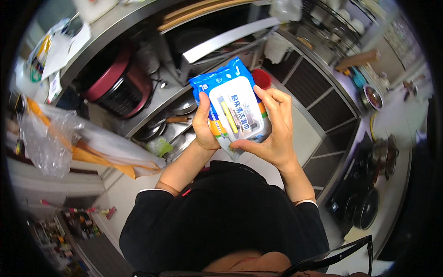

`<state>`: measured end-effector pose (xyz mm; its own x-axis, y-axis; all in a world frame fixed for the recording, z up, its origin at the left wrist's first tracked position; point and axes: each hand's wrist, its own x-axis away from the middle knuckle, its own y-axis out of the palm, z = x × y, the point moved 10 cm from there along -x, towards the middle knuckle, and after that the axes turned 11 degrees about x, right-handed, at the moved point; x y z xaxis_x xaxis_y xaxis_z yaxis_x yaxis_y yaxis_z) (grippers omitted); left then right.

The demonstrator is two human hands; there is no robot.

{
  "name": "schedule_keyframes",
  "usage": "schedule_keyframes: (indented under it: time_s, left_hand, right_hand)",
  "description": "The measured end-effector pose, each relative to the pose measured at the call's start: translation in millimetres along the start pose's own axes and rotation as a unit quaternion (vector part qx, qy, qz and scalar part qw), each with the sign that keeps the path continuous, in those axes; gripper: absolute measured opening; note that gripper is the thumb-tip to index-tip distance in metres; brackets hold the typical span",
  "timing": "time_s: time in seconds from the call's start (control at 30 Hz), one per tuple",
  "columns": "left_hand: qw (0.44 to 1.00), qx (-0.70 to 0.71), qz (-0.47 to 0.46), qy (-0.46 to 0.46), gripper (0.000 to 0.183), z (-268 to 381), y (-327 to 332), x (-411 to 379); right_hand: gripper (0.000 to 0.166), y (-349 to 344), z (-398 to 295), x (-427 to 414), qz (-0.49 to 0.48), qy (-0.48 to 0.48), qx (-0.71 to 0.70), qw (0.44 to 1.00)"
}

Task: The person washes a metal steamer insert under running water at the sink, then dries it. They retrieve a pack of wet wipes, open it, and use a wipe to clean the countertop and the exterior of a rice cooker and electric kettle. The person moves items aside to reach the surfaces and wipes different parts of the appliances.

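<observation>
In front of my chest I hold a soft pack of kitchen cleaning wet wipes (238,107), blue at one end with a white plastic flip lid that looks closed. Its top faces up at the camera and bears printed writing. My left hand (205,128) supports the pack from its left side and below, thumb along the edge; the other fingers are hidden beneath. My right hand (277,121) spans the right side, with the index fingertip at the lid's upper right corner and the thumb at the lower end of the pack.
A red and black rice cooker (121,86) stands on a steel shelf at left, above pans (152,130). Beyond the pack is an appliance with a silver door handle (230,39). Plastic bags (52,142) hang at far left. A wok (367,209) sits by the stove at right.
</observation>
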<state>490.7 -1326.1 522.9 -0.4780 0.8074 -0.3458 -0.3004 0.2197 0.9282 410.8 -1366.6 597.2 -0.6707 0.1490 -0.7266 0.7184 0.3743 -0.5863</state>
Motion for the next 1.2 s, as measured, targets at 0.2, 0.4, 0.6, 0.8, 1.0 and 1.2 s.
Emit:
schedule_keyframes:
  time_s: [0.2, 0.4, 0.6, 0.8, 1.0, 1.2]
  left_hand:
    - [0.996, -0.074, -0.045, -0.014, 0.087, -100, 14, -26]
    - [0.984, 0.023, -0.175, -0.003, 0.091, -155, 57, -28]
    - [0.988, -0.104, -0.113, 0.027, 0.097, -166, 52, -27]
    - [0.993, 0.024, -0.115, 0.021, 0.064, -163, 47, -29]
    - [0.994, 0.056, -0.016, -0.095, 0.063, -174, 22, -35]
    - [0.985, 0.033, 0.056, -0.159, 0.063, -178, 13, -33]
  right_hand:
    - [0.074, -100, 20, 34, 0.067, 0.031, 0.178, 0.981]
    - [0.068, -152, 16, 54, 0.103, 0.046, 0.21, 0.971]
    - [0.055, -178, 9, 63, 0.174, 0.0, 0.151, 0.973]
    - [0.028, -182, 88, 70, 0.026, 0.133, -0.207, 0.969]
    - [0.039, -203, 75, 53, 0.164, 0.06, 0.331, 0.927]
    - [0.015, -163, 19, 54, 0.006, -0.125, 0.198, 0.972]
